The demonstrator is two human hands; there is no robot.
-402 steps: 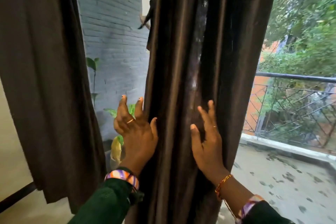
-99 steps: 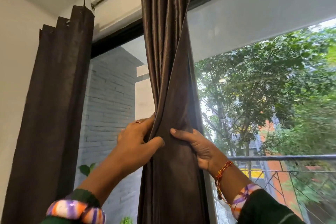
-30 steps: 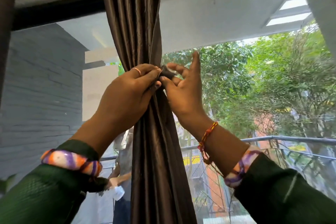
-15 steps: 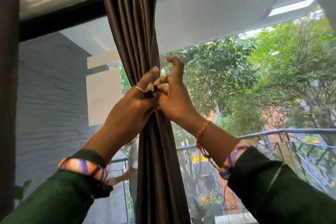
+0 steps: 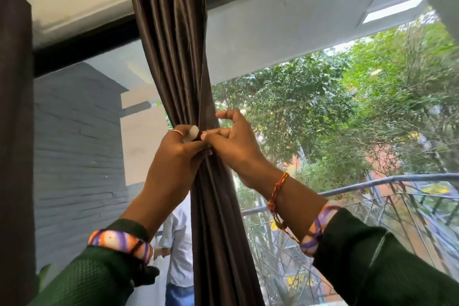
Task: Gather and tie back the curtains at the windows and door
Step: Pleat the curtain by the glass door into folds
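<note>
Your left hand (image 5: 173, 156) clasps the soft, slippery-looking curtain (image 5: 171, 57) at its waist; your right hand (image 5: 233, 141), at 3 o'clock, pinches the tie (image 5: 192, 133) there.

Hands (image 5: 203, 146) before curtain (image 5: 173, 57), railing (image 5: 387, 179) behind

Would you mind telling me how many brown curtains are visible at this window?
2: a gathered curtain at centre, gripped by both hands, and a second curtain hanging along the left edge. Others may lie outside the view.
</note>
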